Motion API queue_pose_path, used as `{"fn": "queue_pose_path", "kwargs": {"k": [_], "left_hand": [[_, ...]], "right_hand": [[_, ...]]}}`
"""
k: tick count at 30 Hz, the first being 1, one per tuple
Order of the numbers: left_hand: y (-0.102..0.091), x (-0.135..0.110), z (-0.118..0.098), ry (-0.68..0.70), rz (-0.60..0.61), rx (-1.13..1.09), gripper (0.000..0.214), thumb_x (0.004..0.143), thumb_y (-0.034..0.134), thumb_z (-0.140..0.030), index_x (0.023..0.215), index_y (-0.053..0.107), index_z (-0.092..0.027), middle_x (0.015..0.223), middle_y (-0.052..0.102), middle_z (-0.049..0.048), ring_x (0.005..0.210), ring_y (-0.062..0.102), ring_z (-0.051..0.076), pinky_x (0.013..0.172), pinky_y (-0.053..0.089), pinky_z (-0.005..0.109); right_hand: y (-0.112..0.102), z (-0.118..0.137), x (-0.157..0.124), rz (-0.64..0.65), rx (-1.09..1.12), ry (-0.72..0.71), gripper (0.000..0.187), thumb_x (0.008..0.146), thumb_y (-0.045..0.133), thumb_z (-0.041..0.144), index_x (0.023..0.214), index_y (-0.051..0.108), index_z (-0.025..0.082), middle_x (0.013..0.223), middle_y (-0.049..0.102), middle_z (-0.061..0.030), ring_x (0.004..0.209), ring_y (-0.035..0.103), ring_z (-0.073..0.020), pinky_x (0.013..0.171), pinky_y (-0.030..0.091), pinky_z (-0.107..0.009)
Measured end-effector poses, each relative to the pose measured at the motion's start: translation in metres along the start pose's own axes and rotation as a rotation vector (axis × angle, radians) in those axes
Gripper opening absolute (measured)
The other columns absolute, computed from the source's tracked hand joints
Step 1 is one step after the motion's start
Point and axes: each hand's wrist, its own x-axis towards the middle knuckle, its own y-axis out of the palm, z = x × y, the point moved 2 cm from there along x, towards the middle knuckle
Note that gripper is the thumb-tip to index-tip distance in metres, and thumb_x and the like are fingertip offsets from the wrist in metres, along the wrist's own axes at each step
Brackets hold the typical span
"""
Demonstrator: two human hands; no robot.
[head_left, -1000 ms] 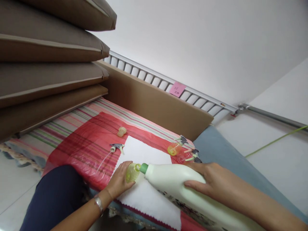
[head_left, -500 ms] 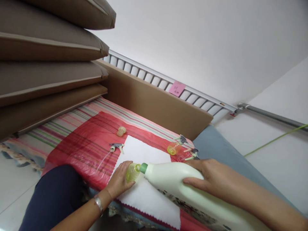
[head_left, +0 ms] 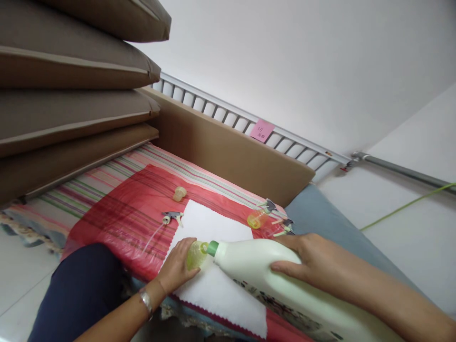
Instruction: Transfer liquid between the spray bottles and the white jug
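My right hand (head_left: pixel 313 263) grips a large white bottle (head_left: pixel 260 278) with a green neck, tipped on its side with the spout pointing left. The spout meets the mouth of a small yellow-green bottle (head_left: pixel 195 255), which my left hand (head_left: pixel 176 270) holds closed around it, resting on a white cloth (head_left: pixel 213 289). The cloth lies on a red plastic sheet (head_left: pixel 121 216) over a striped cover. A spray head with a tube (head_left: pixel 171 218) lies just beyond my left hand.
A tan cap (head_left: pixel 179 193) lies on the red sheet farther back. Another small yellow bottle (head_left: pixel 255 219) and spray heads (head_left: pixel 281 228) sit to the right. Brown cushions (head_left: pixel 71 95) are stacked at the left, a cardboard board (head_left: pixel 228 152) stands behind, and my knee (head_left: pixel 81 289) is at the lower left.
Almost nothing differs; both hands and both bottles keep their places, with only a slight shift of the view.
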Motion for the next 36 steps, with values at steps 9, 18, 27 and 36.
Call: {"fn": "queue_pose_path", "kwargs": {"k": [9,18,27,36], "left_hand": [[0.001,0.000,0.001,0.003,0.022,0.012,0.074,0.065,0.068,-0.017,0.128,0.031,-0.024,0.123,0.050,0.0105,0.116,0.047,0.029,0.100,0.039,0.051],[0.000,0.000,0.001,0.017,0.003,0.019,0.072,0.064,0.069,-0.017,0.126,0.033,-0.023,0.122,0.051,0.0104,0.114,0.049,0.028,0.099,0.041,0.050],[0.001,-0.001,0.004,0.027,0.000,0.024,0.072,0.066,0.069,-0.020,0.128,0.032,-0.024,0.123,0.050,0.0103,0.115,0.048,0.028,0.100,0.040,0.050],[0.002,-0.002,0.005,0.020,-0.002,0.013,0.071,0.066,0.068,-0.019,0.128,0.033,-0.024,0.122,0.050,0.0104,0.115,0.048,0.028,0.100,0.040,0.050]], "right_hand": [[0.001,-0.001,0.003,0.031,0.038,-0.005,0.027,0.078,0.055,0.051,0.089,0.064,0.028,0.087,0.071,-0.0040,0.078,0.064,-0.0250,0.063,0.043,-0.029],[-0.003,0.005,0.000,0.033,0.027,-0.008,0.026,0.079,0.054,0.050,0.087,0.064,0.026,0.088,0.070,-0.0043,0.080,0.064,-0.0249,0.062,0.042,-0.028],[-0.001,0.003,0.002,0.033,0.008,-0.006,0.028,0.078,0.053,0.051,0.085,0.063,0.026,0.088,0.070,-0.0051,0.078,0.063,-0.0252,0.062,0.043,-0.028],[-0.006,0.009,0.000,0.025,-0.009,-0.016,0.029,0.079,0.053,0.050,0.086,0.064,0.024,0.090,0.070,-0.0074,0.079,0.063,-0.0260,0.061,0.044,-0.028]]}}
